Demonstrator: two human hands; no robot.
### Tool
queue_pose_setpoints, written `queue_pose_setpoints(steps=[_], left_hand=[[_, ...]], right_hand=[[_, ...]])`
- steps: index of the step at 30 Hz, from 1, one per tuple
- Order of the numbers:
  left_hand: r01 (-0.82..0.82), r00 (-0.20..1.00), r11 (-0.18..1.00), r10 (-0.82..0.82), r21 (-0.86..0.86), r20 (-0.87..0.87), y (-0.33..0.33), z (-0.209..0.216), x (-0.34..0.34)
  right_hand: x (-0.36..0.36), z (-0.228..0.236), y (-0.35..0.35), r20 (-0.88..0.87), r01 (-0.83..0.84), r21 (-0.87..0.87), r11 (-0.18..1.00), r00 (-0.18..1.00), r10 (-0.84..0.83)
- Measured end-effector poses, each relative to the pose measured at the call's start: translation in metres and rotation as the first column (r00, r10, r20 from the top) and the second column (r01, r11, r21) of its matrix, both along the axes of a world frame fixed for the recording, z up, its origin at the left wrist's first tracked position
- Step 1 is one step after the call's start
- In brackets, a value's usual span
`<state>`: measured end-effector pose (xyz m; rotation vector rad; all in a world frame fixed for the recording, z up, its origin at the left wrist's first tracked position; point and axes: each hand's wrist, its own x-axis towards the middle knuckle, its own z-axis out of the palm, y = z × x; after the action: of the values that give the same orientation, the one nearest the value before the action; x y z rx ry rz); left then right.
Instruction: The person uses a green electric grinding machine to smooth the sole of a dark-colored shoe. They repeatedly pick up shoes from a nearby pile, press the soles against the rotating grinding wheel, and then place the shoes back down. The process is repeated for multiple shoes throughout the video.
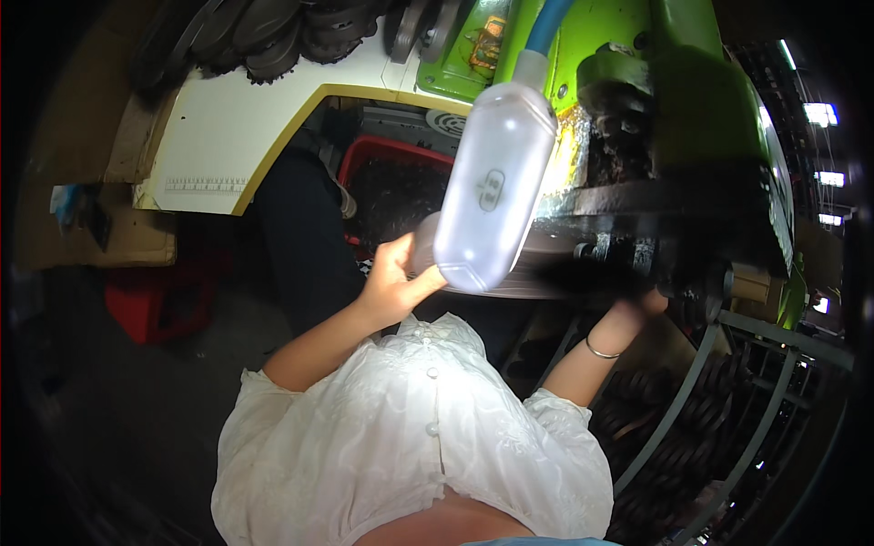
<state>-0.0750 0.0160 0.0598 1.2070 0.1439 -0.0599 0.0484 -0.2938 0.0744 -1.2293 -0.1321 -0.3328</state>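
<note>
My left hand [398,284] is closed on the left end of a dark brown shoe sole [424,244], thumb toward me. A pale, lit lamp head [496,187] on a blue neck hangs in front and hides the middle of the sole. At the black working part of a green machine [583,55] is my right hand [648,303], a bangle on its wrist. Its fingers are lost in shadow and behind dark parts, so its grip cannot be made out.
Several dark soles with ragged edges [273,41] lie on the white worktable [228,118] at the far left. Below it stands a red bin [364,150] with dark scraps. A red crate [150,305] is on the left; a metal rack [669,405] holding dark soles is on the right.
</note>
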Motion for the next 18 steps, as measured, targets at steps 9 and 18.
queue_pose_setpoints(steps=[9, 18], left_hand=[[-0.112, 0.981, 0.994, 0.112, -0.011, 0.157, 0.042, -0.012, -0.004], [-0.164, 0.984, 0.973, 0.150, 0.162, 0.095, 0.094, -0.034, -0.033]], right_hand=[[-0.024, -0.052, 0.005, 0.218, -0.562, 0.440, 0.700, 0.823, 0.524], [-0.046, -0.075, 0.056, 0.060, -0.447, 0.365, 0.817, 0.886, 0.459]])
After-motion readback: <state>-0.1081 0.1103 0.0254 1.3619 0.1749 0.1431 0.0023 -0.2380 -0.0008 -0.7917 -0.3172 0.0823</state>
